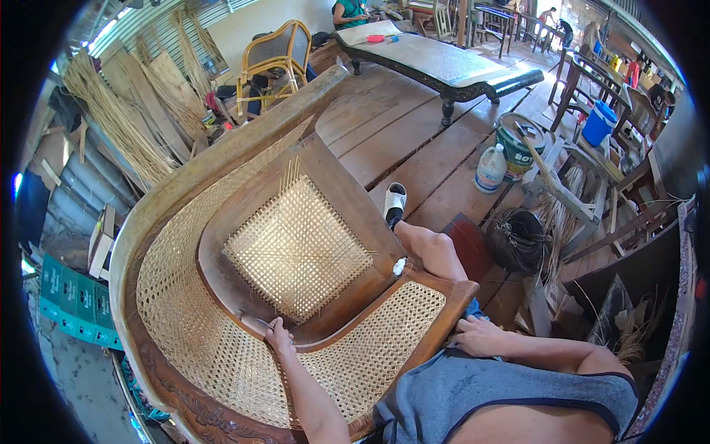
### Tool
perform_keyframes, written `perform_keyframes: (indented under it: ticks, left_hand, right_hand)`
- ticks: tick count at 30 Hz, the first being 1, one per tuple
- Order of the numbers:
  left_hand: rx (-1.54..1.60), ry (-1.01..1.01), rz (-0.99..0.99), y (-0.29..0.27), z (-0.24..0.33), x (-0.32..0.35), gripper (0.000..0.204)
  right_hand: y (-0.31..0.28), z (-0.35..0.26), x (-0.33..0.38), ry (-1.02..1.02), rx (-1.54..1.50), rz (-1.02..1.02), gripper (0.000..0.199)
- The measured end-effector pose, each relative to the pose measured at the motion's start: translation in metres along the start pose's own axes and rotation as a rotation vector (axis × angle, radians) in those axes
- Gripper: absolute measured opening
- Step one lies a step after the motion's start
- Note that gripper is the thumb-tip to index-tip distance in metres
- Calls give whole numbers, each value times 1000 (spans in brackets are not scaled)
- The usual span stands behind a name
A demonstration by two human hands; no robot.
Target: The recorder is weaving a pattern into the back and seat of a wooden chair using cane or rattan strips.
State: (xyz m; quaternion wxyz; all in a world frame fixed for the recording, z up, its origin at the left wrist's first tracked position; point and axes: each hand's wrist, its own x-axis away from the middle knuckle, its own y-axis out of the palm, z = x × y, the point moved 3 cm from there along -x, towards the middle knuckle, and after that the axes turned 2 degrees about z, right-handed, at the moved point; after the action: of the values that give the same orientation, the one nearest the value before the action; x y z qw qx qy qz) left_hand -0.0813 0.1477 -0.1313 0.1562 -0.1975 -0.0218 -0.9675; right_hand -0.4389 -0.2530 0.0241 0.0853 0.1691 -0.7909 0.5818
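A slim tool (pixel 259 321) seems to be gripped by the left hand (pixel 279 338), beside the near edge of the chair (pixel 235 292) seat; the right hand (pixel 479 337) is curled at the lap, and whether anything is held there cannot be told. The cane panel (pixel 296 248) is set just beyond the left hand. If the tool is slipped or pushed too hard, cane could be split or wood gouged. Loose strands (pixel 290 174) at the panel's far corner could be snagged if brushed by a forearm.
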Motion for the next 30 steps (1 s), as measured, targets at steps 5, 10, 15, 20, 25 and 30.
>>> perform_keyframes:
  ticks: [5, 10, 15, 20, 25, 30]
  left_hand:
    - [184, -4, 58, -3, -9, 15, 14]
    - [231, 143, 84, 23, -12, -7, 19]
    - [276, 145, 139, 11, -18, 0, 17]
    - [237, 64, 206, 17, 0, 14, 18]
    - [199, 227, 258, 22, -20, -1, 24]
    - [216, 208, 274, 20, -18, 2, 24]
  right_hand:
    - [-4, 10, -18, -149, -39, -99, 32]
    - [-109, -57, -56, -229, -54, -417, 23]
    - [-90, -130, -260, -552, -256, 221, 11]
    - [-35, -195, -411, -593, -133, 364, 15]
    - [-28, -221, -448, -659, 111, 239, 14]
    - [-16, -219, -454, -725, 362, 143, 16]
